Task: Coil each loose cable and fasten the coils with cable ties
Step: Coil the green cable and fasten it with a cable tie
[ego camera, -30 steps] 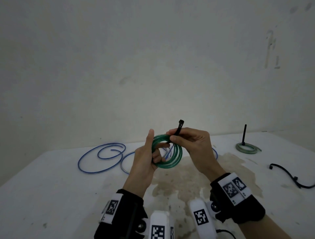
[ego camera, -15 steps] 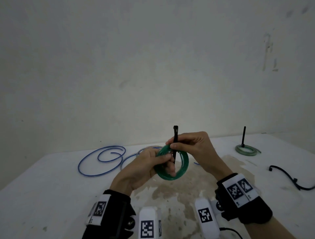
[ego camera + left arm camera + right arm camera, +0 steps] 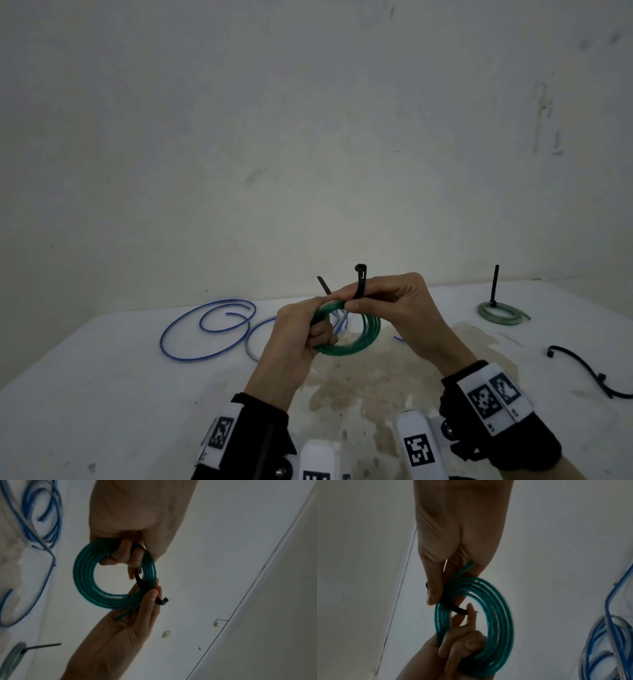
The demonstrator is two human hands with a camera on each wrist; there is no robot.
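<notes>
We hold the green cable coil [image 3: 346, 337] up in the air over the white table [image 3: 102, 394], between both our hands. Our left hand [image 3: 301, 335] has its fingers curled through the ring and grips one side of it, so the loops stay stacked. Our right hand [image 3: 390, 308] pinches the black cable tie [image 3: 360, 284] against the top of the coil. The tie bends under the loops, and both its ends stick up; the end with the little square head is by our right thumb. The cable looks light and bendy, and a bit springy, so we think the loops will pop open if we let go. It looks smooth and shiny too, so it may slide in our fingers. We think the best place to hold is right beside the tie, squeezing all the loops together. The tie looks thin and stiff enough to push its pointed end into the head. The blue cable [image 3: 205, 329] lies loose on the table behind our hands and is not coiled yet. A pale green coil [image 3: 501, 313] sits far to the right with a tie on it. A spare black tie [image 3: 589, 371] lies near the right edge.
</notes>
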